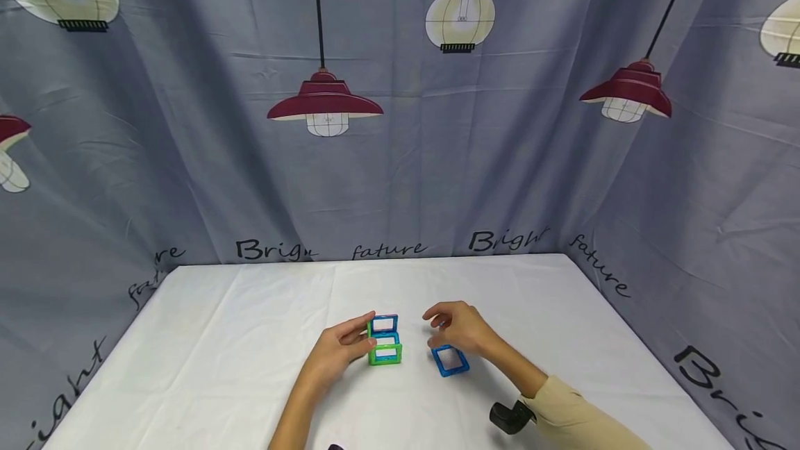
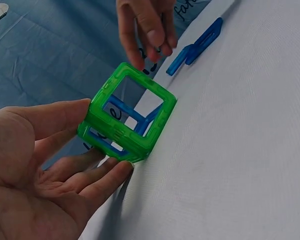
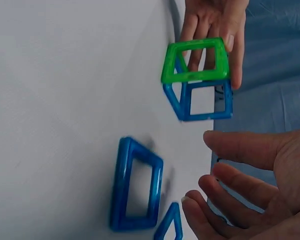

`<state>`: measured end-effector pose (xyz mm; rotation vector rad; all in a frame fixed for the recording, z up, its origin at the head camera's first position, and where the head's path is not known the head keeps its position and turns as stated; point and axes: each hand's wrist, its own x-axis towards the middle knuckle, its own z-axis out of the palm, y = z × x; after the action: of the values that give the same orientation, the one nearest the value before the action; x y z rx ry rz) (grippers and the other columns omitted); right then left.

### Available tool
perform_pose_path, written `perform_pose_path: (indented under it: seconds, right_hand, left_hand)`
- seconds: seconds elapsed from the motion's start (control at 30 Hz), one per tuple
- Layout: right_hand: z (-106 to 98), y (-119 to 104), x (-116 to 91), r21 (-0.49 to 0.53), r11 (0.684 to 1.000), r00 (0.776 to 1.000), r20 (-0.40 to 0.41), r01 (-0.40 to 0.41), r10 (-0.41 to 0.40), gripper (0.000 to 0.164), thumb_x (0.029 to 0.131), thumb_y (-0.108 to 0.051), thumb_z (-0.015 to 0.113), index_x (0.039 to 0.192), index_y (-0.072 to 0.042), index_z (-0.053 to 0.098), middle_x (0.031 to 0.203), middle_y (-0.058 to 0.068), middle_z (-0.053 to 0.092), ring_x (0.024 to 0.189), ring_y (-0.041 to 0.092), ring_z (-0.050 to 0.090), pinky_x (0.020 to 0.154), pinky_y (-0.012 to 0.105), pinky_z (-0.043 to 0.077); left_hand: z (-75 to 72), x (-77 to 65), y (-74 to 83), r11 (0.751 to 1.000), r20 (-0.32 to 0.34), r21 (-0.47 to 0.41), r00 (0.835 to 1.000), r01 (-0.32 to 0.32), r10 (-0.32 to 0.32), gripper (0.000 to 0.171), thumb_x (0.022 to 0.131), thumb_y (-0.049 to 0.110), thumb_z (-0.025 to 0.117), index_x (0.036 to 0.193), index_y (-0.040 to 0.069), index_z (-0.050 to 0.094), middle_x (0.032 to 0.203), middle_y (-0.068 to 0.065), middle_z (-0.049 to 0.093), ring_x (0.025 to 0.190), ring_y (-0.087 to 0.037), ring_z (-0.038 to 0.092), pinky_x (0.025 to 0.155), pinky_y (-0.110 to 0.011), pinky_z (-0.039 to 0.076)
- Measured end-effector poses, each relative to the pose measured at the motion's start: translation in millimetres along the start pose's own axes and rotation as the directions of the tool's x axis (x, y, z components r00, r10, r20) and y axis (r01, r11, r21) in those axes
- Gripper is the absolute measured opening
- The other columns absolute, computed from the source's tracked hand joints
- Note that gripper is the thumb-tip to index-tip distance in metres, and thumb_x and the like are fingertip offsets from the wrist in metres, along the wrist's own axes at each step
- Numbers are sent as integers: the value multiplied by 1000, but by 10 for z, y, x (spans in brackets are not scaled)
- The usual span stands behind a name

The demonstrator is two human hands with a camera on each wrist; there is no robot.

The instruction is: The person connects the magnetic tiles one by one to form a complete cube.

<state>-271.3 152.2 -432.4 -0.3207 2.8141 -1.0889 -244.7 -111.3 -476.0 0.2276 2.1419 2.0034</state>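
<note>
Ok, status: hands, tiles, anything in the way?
Left hand holds green-and-blue tile structure. Right hand holds nothing, near loose blue square tile. Nothing visible between right hand and structure.

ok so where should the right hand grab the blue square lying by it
Probably best to pinch the blue square by two opposite bars, the right hand coming down from above. It appears to lie flat on the white cloth, so its raised bars offer the hold; cloth shows through its middle. Another blue piece sits close by, so favour bars clear of that.
</note>
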Motion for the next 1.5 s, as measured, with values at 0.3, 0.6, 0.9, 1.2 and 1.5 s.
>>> perform_pose_path:
  seconds: [0.3,0.6,0.9,1.2,1.5]
  right_hand:
    - [-154,294,-177,-18,999,997,62,41,-40,49,70,-10,91,115,-7,73,104,9,72,95,24,66,81,38,56]
    - [-206,490,-236,-20,998,995,72,66,-65,52,70,-14,92,117,-7,71,103,7,70,94,22,63,85,38,54]
    - [-222,638,-236,40,997,988,134,68,-73,58,71,-14,92,123,-4,68,121,8,70,108,24,62,92,37,57]
    - [-187,692,-241,16,996,985,148,84,-86,60,67,-9,94,121,-8,69,120,5,69,109,24,61,96,44,55]
    - [-130,642,-235,-57,992,991,86,109,-104,54,66,-13,94,115,-10,72,107,1,67,99,18,58,87,33,55]
  left_hand:
    - [-29,15,-40,1000,1,17,1000,-26,26,60,92,22,77,146,8,55,146,-22,55,137,-35,54,105,-38,52]
    - [-37,36,-50,1000,6,-7,1000,-15,15,58,93,21,76,146,11,56,146,-18,56,137,-33,54,108,-40,50]
    - [-38,45,-27,1000,11,-16,1000,-2,3,56,94,19,74,146,11,56,147,-15,57,140,-32,51,107,-39,51]
    - [-47,36,-58,1000,0,-7,1000,-19,19,58,92,22,77,145,11,57,144,-18,58,135,-33,56,109,-42,49]
    - [-38,43,-57,999,3,-24,1000,-30,30,58,91,20,77,144,8,57,146,-21,56,135,-36,55,107,-40,51]
